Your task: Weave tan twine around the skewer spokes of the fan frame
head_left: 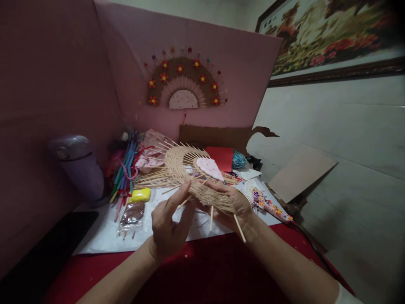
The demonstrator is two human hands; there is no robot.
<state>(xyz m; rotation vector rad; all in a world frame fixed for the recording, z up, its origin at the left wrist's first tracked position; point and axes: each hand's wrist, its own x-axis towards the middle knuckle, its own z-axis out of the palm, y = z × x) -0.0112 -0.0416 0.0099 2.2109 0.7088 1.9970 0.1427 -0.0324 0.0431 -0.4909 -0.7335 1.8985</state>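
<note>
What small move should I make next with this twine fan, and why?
Perhaps turn the twine fan slightly, bringing its far side closer: your right hand supports it, your left hand is at the near edge, and sticks jut near and far.

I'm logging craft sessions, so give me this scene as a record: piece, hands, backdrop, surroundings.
Piece: curved woven tan-twine fan on thin wooden sticks
Right hand: gripping the fan's right end
Left hand: at the fan's near edge
Backdrop: pink panel bearing a brown arched fan with red-and-yellow flowers
Left side: purple lidded bottle, flat yellow packet
Behind: red rectangular sheet, blue yarn ball
</note>
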